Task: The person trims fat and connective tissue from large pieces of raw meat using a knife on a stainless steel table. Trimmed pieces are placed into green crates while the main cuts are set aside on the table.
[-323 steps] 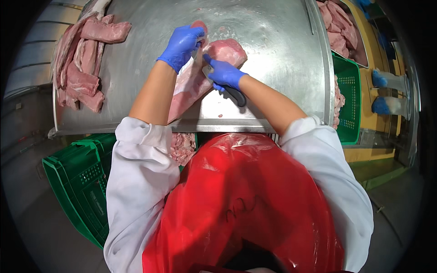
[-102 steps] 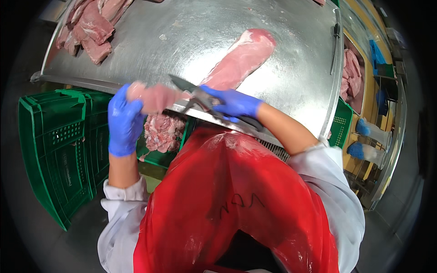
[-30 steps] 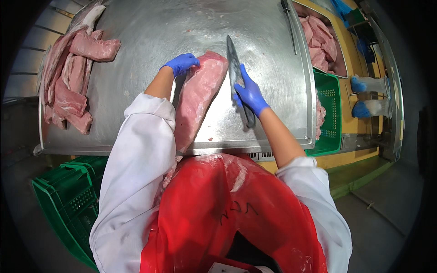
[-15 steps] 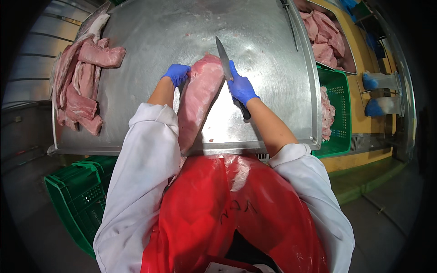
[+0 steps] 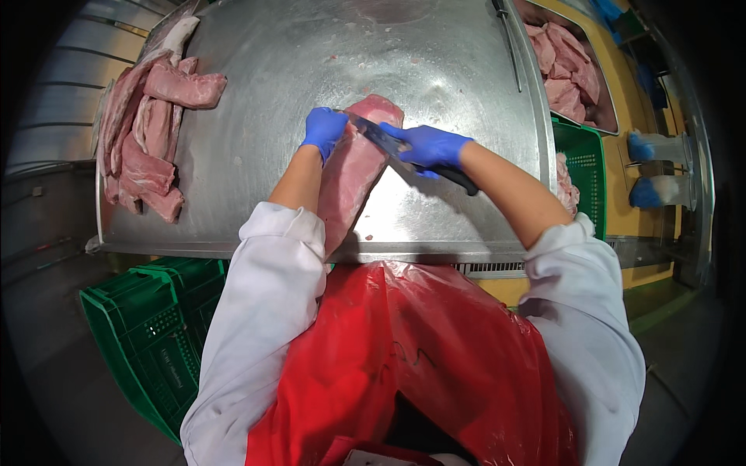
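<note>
A long pork loin lies lengthwise on the steel table in front of me, its near end by the table's front edge. My left hand, in a blue glove, is closed at the loin's left edge near the far end; its fingertips are partly hidden. Across the far part of the meat runs the blade of a knife, its tip close to my left fingers. My right hand, also gloved in blue, grips the knife, and its black handle sticks out to the right.
Several cut strips of meat are heaped at the table's left. A thin rod with a dark handle lies along the right edge. Beyond stand a metal tray of meat and a green crate with pale trimmings. Another green crate sits lower left.
My right hand has turned the knife from pointing away to lying slantwise across the loin, tip leftward. My left hand has shifted right along with the loin's far end.
</note>
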A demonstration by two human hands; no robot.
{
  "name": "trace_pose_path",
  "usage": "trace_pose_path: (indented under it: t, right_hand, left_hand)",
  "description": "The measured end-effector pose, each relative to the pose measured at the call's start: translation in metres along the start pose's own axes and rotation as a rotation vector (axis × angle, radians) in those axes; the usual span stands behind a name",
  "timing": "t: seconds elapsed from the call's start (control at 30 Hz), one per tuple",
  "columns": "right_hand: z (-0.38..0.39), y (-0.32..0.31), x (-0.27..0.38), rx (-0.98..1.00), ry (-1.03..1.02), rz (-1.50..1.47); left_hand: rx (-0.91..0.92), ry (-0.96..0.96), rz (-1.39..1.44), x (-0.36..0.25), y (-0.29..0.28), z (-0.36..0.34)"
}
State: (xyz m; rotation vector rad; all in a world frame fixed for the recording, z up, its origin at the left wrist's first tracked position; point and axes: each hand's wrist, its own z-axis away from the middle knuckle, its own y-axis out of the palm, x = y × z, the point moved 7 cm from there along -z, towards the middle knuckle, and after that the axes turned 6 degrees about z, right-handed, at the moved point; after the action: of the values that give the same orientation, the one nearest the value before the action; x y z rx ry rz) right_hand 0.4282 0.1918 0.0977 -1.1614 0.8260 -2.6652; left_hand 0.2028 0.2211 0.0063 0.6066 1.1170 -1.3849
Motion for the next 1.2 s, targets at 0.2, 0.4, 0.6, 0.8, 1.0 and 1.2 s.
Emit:
trace_pose_path:
  t: [0.2, 0.4, 0.6, 0.8, 1.0, 1.2]
  right_hand:
    - [-0.043, 0.012, -0.020, 0.001, 0.040, -0.318]
    - [0.028, 0.018, -0.014, 0.133, -0.015, -0.207]
    - [-0.020, 0.017, 0.014, 0.102, 0.022, -0.278]
    - [0.010, 0.032, 0.010, 0.182, -0.031, -0.179]
    - [0.019, 0.063, 0.010, 0.271, -0.072, -0.383]
    - [-0.045, 0.110, 0.022, 0.185, -0.014, -0.478]
  left_hand:
    - [-0.025, 0.196, -0.369, -0.010, 0.014, -0.012]
    - [-0.024, 0.132, -0.278, 0.009, -0.006, 0.003]
    - [-0.063, 0.222, -0.410, -0.021, -0.001, 0.030]
    - [-0.002, 0.115, -0.129, -0.022, -0.002, 0.065]
    - [0.075, 0.070, -0.017, -0.025, -0.013, 0.088]
    - [0.045, 0.275, -0.362, -0.020, -0.010, 0.106]
